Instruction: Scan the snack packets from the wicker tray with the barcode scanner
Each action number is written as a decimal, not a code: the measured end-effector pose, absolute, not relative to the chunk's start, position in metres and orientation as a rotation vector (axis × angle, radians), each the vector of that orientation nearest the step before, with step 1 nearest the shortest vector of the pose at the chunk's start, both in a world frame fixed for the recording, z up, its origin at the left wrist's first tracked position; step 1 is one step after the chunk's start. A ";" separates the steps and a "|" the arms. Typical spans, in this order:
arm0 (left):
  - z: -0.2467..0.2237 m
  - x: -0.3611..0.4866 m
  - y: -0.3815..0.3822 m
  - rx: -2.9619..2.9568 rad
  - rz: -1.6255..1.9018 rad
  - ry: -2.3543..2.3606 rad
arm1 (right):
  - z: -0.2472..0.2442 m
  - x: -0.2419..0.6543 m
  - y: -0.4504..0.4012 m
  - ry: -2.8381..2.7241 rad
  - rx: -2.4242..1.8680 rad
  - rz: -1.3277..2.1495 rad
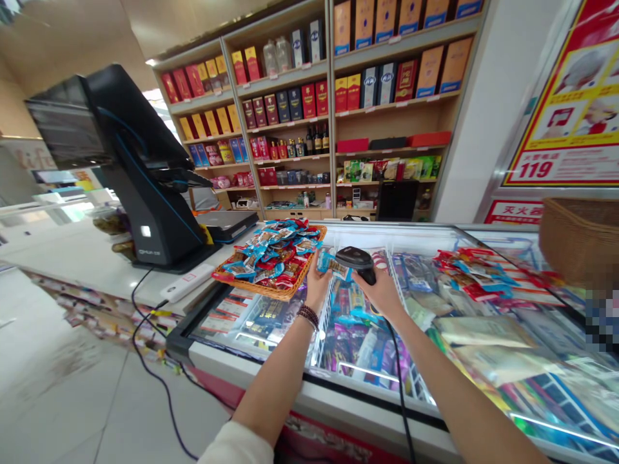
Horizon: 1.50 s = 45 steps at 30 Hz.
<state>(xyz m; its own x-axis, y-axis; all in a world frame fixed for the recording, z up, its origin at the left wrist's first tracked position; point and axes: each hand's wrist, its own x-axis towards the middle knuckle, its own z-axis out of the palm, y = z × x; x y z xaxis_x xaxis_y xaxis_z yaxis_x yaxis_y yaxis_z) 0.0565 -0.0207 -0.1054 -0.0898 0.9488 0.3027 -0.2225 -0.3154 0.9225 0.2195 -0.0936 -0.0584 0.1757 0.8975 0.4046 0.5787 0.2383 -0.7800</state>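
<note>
My left hand point(318, 283), with a dark bead bracelet at the wrist, is closed on a small blue snack packet point(334, 264). A black handheld barcode scanner point(355, 257) is gripped in my right hand point(383, 293), its head pointing left over the packet. From the scanner a black cable point(399, 386) hangs down past the freezer's front. Just left of my hands a wicker basket point(285, 293) is heaped with red and blue snack packets point(271, 254). Both hands are above the freezer's glass top point(290, 322).
More red and blue packets point(476, 274) lie on the glass at the right, near a brown woven basket point(570, 238). A black point-of-sale terminal point(149, 193) and a white power strip point(188, 283) stand on the left counter. Shelves of boxes point(290, 103) line the back.
</note>
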 end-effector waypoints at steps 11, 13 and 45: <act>-0.102 0.059 -0.017 1.146 1.638 0.831 | -0.045 0.248 -0.095 -1.630 -1.545 0.311; -0.102 0.061 -0.016 1.128 1.644 0.800 | -0.042 0.264 -0.098 -1.607 -1.540 0.396; -0.102 0.048 -0.011 1.173 1.407 0.993 | -0.053 0.270 -0.098 -1.794 -1.606 0.298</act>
